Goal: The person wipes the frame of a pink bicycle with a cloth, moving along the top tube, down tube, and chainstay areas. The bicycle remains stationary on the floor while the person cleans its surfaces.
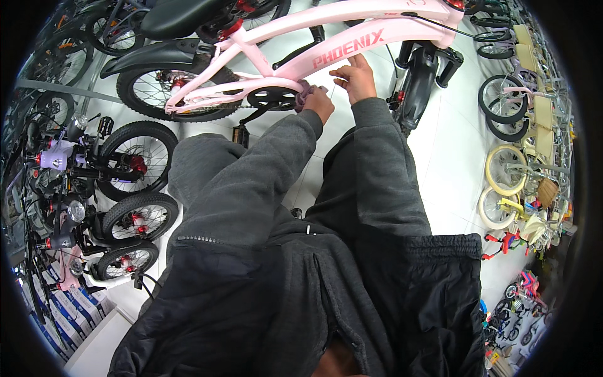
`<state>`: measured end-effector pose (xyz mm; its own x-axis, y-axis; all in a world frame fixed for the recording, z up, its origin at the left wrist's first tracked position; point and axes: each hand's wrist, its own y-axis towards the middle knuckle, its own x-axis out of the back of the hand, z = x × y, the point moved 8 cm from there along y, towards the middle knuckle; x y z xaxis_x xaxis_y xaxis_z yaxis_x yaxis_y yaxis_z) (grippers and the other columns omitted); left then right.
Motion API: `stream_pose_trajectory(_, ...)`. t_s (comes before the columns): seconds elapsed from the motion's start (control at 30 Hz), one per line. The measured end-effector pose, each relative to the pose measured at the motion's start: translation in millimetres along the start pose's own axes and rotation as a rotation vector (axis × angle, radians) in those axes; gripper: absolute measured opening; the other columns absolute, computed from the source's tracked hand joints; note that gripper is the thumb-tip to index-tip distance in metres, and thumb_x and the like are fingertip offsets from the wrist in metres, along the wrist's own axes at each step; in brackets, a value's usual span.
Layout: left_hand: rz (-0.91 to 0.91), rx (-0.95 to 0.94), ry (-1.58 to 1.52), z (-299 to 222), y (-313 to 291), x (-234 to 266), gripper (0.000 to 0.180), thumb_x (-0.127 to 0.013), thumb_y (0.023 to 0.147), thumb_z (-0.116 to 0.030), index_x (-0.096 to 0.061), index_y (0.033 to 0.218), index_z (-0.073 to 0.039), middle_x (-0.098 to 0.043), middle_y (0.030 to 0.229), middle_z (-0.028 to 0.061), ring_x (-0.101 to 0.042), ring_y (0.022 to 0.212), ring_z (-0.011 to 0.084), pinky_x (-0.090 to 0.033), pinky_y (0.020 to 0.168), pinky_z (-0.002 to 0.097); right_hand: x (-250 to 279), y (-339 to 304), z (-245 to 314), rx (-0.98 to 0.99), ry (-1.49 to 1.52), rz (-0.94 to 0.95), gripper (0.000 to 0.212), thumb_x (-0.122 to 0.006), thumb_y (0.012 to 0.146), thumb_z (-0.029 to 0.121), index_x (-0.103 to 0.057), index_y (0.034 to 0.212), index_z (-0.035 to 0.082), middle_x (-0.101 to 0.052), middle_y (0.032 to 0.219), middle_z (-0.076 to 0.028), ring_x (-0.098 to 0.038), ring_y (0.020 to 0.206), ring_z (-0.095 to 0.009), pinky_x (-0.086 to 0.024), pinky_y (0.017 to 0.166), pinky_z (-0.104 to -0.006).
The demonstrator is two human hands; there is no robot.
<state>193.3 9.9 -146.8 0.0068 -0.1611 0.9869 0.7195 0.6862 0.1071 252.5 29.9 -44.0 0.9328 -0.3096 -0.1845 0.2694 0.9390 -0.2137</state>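
A pink bicycle [295, 69] with a black saddle [179, 17] and red fittings stands across the upper part of the view. My left hand [321, 105] is closed on a bunched mauve-grey cloth [304, 94], pressed against the lower frame by the crank. Just behind the cloth is the black chainring [273, 98]. My right hand [358, 80] is raised to the right of it, below the pink down tube. Its fingers are partly bent and apart, with nothing visible in them.
Several bicycles with black tyres [139, 217] crowd the left side. On the right stands a row of smaller bikes, one with cream tyres [505, 169]. Stacked boxes [66, 308] lie at lower left. The bicycle's front wheel [416, 88] stands right of my right hand.
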Motion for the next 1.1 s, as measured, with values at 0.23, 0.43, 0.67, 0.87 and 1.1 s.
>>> stream_pose_trajectory(0.23,0.212,-0.099,-0.154,-7,-28,-38,0.019,-0.056,0.072,-0.008,-0.066,0.087,-0.003,-0.061,0.092,0.0152,-0.061,0.085,0.0317,-0.051,0.067,0.0386,4,1,6,-0.001,-0.078,0.018,0.063,-0.049,0.067,-0.002,-0.037,0.129,0.005,-0.045,0.13,-0.011,-0.061,0.074,-0.017,-0.044,0.057,-0.0246)
stream_pose_trajectory(0.43,0.403,0.107,-0.494,15,-82,-13,0.015,-0.057,0.074,-0.015,-0.064,0.084,-0.006,-0.061,0.095,0.0149,-0.061,0.086,0.0313,-0.049,0.073,0.0407,1,3,3,-0.008,0.016,-0.008,0.053,-0.049,0.07,0.0,-0.041,0.122,0.005,-0.054,0.114,-0.007,-0.059,0.074,-0.017,-0.045,0.063,-0.0281)
stream_pose_trajectory(0.67,-0.115,0.289,-0.761,79,-109,72,0.039,-0.063,0.061,0.002,-0.061,0.098,-0.009,-0.056,0.094,0.014,-0.053,0.091,0.0327,-0.044,0.078,0.0387,-8,4,-2,-0.013,0.254,-0.085,0.034,-0.047,0.072,0.002,-0.047,0.106,0.004,-0.057,0.091,-0.008,-0.058,0.074,-0.019,-0.044,0.064,-0.0296)
stream_pose_trajectory(0.87,-0.618,0.413,-0.665,147,-104,114,0.045,-0.053,0.061,0.011,-0.06,0.102,-0.007,-0.054,0.102,0.0157,-0.051,0.092,0.0357,-0.043,0.081,0.04,-2,3,-3,-0.001,0.215,-0.074,0.033,-0.046,0.074,0.003,-0.047,0.107,0.003,-0.058,0.096,-0.008,-0.059,0.075,-0.018,-0.045,0.064,-0.0284)
stream_pose_trajectory(1.1,-0.517,0.513,-0.476,170,-118,65,0.044,-0.055,0.065,0.007,-0.061,0.104,-0.013,-0.052,0.112,0.0117,-0.048,0.101,0.0336,-0.044,0.082,0.0393,1,4,-1,-0.034,0.17,-0.012,0.033,-0.046,0.076,0.005,-0.047,0.109,0.004,-0.057,0.101,-0.006,-0.058,0.075,-0.017,-0.045,0.063,-0.0278)
